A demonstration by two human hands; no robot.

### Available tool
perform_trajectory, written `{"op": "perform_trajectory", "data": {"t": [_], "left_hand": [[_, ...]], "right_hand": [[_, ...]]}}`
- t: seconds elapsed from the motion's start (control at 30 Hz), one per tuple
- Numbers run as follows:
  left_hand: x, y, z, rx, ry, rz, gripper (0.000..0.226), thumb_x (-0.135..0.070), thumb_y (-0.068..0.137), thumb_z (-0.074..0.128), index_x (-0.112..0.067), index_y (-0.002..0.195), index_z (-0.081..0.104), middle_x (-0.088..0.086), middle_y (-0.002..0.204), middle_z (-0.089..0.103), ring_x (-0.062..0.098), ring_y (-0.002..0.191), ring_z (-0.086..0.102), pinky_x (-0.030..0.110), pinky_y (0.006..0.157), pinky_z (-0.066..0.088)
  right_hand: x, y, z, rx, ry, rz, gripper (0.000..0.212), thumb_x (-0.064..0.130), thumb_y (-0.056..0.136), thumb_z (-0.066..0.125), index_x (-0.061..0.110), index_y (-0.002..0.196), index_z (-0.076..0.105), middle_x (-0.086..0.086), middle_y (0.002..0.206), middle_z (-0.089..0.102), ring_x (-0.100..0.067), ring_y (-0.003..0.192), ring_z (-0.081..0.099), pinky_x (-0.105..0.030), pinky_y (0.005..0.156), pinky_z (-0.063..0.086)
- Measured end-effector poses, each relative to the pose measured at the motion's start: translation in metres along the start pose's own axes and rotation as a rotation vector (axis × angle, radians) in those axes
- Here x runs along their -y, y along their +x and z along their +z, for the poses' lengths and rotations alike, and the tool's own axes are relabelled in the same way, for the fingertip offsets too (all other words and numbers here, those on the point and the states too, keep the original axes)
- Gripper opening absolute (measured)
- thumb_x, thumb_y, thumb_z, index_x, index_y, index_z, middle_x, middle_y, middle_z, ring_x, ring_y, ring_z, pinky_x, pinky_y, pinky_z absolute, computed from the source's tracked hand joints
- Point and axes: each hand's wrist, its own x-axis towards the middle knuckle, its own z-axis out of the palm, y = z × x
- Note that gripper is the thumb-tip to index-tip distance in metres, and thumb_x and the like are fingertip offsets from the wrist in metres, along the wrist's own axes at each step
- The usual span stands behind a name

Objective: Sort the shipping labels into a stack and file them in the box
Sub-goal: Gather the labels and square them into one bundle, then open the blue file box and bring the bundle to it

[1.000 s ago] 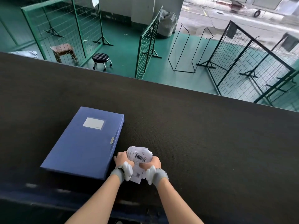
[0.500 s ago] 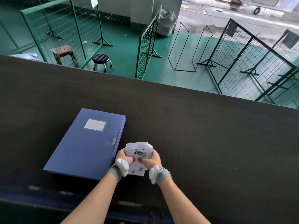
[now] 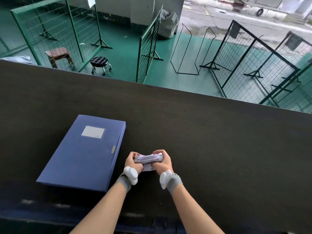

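Note:
A stack of white shipping labels (image 3: 148, 158) stands on edge on the dark table (image 3: 219, 141), held between both hands. My left hand (image 3: 132, 162) grips its left end and my right hand (image 3: 163, 162) grips its right end, fingers curled over the top. One label sticks out below the stack toward me. The blue file box (image 3: 84, 154) lies closed and flat just to the left of my left hand, with a white label window on its lid and a small clasp on its right side.
The table's far edge runs diagonally across the view. Beyond it lies a green floor with wire fence panels (image 3: 148, 48), a black stool (image 3: 99, 62) and a small wooden stool (image 3: 58, 54). Both wrists carry grey bands with white devices.
The labels were held facing up with a barcode showing; now the stack is turned on edge and squeezed between both hands, which have spread slightly apart.

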Motion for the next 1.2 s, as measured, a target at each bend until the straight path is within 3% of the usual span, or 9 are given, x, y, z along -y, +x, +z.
{"op": "perform_trajectory", "data": {"t": [0.1,0.27,0.47,0.6,0.73,0.93,1.0,1.07,1.2], "left_hand": [[-0.002,0.001,0.007,-0.068,0.012,0.033,0.039,0.021,0.069,0.047,-0.009,0.092,0.054,0.008,0.089,0.059,0.020,0.086,0.058,0.022,0.065,0.047],[-0.002,0.005,0.003,-0.031,0.017,0.095,0.038,0.021,0.069,0.047,-0.009,0.089,0.058,0.007,0.086,0.061,0.017,0.081,0.059,0.018,0.060,0.045],[0.007,0.012,0.001,0.032,0.026,0.029,0.040,0.016,0.075,0.054,-0.018,0.094,0.060,0.001,0.087,0.064,0.017,0.089,0.062,0.028,0.080,0.052],[-0.008,0.018,0.005,0.071,0.048,-0.067,0.041,0.005,0.073,0.057,-0.013,0.109,0.052,0.004,0.096,0.061,0.021,0.095,0.061,0.032,0.074,0.052],[-0.021,0.014,0.021,0.168,0.127,-0.164,0.050,-0.007,0.078,0.068,-0.012,0.120,0.042,0.002,0.103,0.054,0.015,0.092,0.053,0.022,0.061,0.044],[-0.003,-0.001,0.048,0.251,0.256,-0.161,0.057,-0.014,0.076,0.071,-0.010,0.123,0.040,0.009,0.119,0.058,0.021,0.109,0.058,0.036,0.098,0.047],[0.000,-0.007,0.057,0.268,0.317,-0.157,0.056,-0.013,0.076,0.069,-0.013,0.123,0.040,0.007,0.118,0.057,0.021,0.110,0.058,0.034,0.096,0.048],[0.003,-0.008,0.067,0.264,0.366,-0.135,0.054,-0.012,0.074,0.068,-0.013,0.120,0.041,0.007,0.118,0.057,0.021,0.110,0.058,0.031,0.094,0.049],[0.003,-0.012,0.081,0.207,0.500,-0.057,0.050,-0.009,0.071,0.069,-0.010,0.114,0.044,0.008,0.120,0.049,0.023,0.113,0.053,0.033,0.098,0.047]], "right_hand": [[-0.002,0.001,0.002,-0.030,0.007,0.009,0.042,-0.021,0.067,0.054,0.003,0.102,0.059,-0.007,0.083,0.061,-0.011,0.067,0.061,-0.021,0.057,0.051],[-0.006,0.007,-0.005,-0.051,0.001,-0.003,0.034,-0.021,0.067,0.054,0.000,0.091,0.062,-0.009,0.080,0.064,-0.013,0.070,0.062,-0.022,0.059,0.052],[-0.010,0.012,-0.003,-0.012,-0.050,0.032,0.024,-0.015,0.071,0.052,-0.001,0.087,0.065,-0.005,0.077,0.063,-0.011,0.072,0.060,-0.018,0.060,0.049],[-0.001,0.017,-0.008,-0.098,0.043,0.116,0.027,-0.005,0.075,0.054,0.008,0.094,0.069,-0.006,0.086,0.070,-0.010,0.074,0.066,-0.019,0.058,0.052],[-0.009,0.021,-0.026,-0.199,0.058,0.262,0.017,0.005,0.080,0.059,0.006,0.096,0.063,-0.012,0.096,0.071,-0.019,0.082,0.073,-0.032,0.063,0.061],[-0.037,0.003,-0.051,-0.324,-0.054,0.391,0.019,0.003,0.078,0.055,0.006,0.096,0.059,-0.014,0.099,0.067,-0.024,0.086,0.068,-0.040,0.069,0.060],[-0.042,-0.005,-0.059,-0.355,-0.096,0.420,0.019,0.003,0.078,0.057,0.007,0.096,0.058,-0.011,0.098,0.065,-0.020,0.084,0.066,-0.030,0.059,0.054],[-0.050,-0.007,-0.068,-0.372,-0.164,0.449,0.018,0.005,0.077,0.058,0.009,0.094,0.057,-0.010,0.099,0.065,-0.018,0.082,0.065,-0.028,0.058,0.052],[-0.056,0.000,-0.078,-0.321,-0.308,0.488,0.027,0.010,0.077,0.062,0.006,0.102,0.051,-0.013,0.107,0.062,-0.025,0.092,0.065,-0.043,0.083,0.058]]}}
